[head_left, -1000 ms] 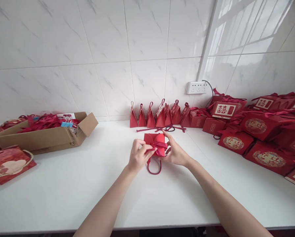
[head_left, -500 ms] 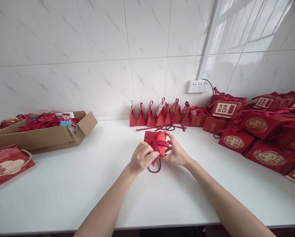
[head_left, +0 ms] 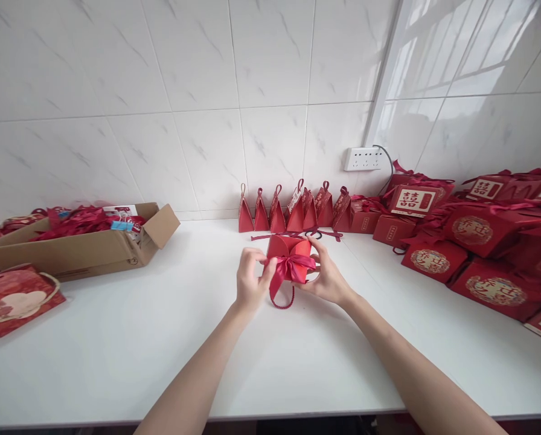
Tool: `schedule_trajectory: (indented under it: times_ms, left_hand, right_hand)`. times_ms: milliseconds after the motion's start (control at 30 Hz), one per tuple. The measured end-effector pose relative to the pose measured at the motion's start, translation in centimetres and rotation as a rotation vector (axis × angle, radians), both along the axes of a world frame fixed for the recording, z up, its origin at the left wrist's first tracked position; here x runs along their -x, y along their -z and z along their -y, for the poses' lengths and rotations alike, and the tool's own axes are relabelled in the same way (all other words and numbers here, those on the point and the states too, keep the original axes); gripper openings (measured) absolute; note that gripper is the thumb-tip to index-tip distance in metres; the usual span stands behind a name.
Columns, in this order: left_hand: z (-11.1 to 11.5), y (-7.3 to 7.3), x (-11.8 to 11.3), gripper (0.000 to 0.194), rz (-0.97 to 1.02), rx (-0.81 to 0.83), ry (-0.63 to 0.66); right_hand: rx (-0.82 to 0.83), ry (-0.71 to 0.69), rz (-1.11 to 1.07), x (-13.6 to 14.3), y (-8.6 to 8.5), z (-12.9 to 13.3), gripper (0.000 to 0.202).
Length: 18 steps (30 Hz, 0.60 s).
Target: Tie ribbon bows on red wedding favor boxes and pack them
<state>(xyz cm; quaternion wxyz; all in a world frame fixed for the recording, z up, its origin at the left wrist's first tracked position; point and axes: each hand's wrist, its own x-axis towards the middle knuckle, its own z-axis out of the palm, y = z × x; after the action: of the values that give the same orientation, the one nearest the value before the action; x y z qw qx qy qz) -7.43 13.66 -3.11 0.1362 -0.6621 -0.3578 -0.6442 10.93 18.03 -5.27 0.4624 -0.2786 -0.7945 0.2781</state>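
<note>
Tiled wall (head_left: 116,72), white with grey veining, behind all. Table (head_left: 116,356), white, along its foot. Stacked red boxes (head_left: 474,229), ribboned, some with round emblems, at the right. Open cardboard carton (head_left: 71,260), at the left, heaped with crimson ribbon. Row of tented red boxes (head_left: 277,219), looped at their peaks, against the wall. Patterned box (head_left: 17,302), cream cord handle, before the carton. Right hand (head_left: 327,275), part-open, holding a gift box by its right side, fingers at the far edge, thumb at the near. Left hand (head_left: 251,281), fingers curled, thumb and forefinger close at the bow's left end; whether they pinch it cannot be told. Gift box (head_left: 279,244), plain red, mid-table between the hands. Ribbon bow (head_left: 291,263), crimson, across its near part. Cord loop (head_left: 281,307), dark red, below the bow.
</note>
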Motion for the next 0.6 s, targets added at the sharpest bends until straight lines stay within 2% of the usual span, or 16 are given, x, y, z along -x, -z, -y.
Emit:
schedule_trajectory:
  times_ms: [67, 233, 300, 367, 467, 533, 600]
  left_hand:
    - [-0.2, -0.1, 0.1, 0.020, 0.172, 0.149, -0.024]
    - [-0.7, -0.1, 0.5, 0.030, 0.543, 0.539, 0.017]
    - [-0.9, 0.1, 0.8, 0.032, 0.655, 0.595, 0.023]
    - [-1.1, 0.2, 1.2, 0.033, 0.707, 0.581, 0.055]
    - [-1.2, 0.3, 1.4, 0.027, 0.618, 0.530, 0.152]
    - [-0.9, 0.3, 1.1, 0.021, 0.469, 0.475, 0.187]
    - [-0.5, 0.4, 0.7, 0.012, 0.268, 0.335, 0.159]
  right_hand:
    - [-0.006, 0.000, 0.010, 0.0, 0.0, 0.0, 0.094]
    - [-0.013, -0.012, 0.012, 0.0, 0.0, 0.2, 0.093]
    - [0.005, -0.021, 0.003, 0.0, 0.1, 0.1, 0.094]
    - [0.022, -0.023, -0.009, 0.0, 0.1, 0.0, 0.094]
    - [0.028, -0.020, -0.024, -0.1, 0.1, -0.2, 0.094]
    - [0.027, -0.020, -0.027, -0.1, 0.1, -0.2, 0.095]
    - [0.030, -0.026, -0.028, 0.0, 0.1, -0.2, 0.095]
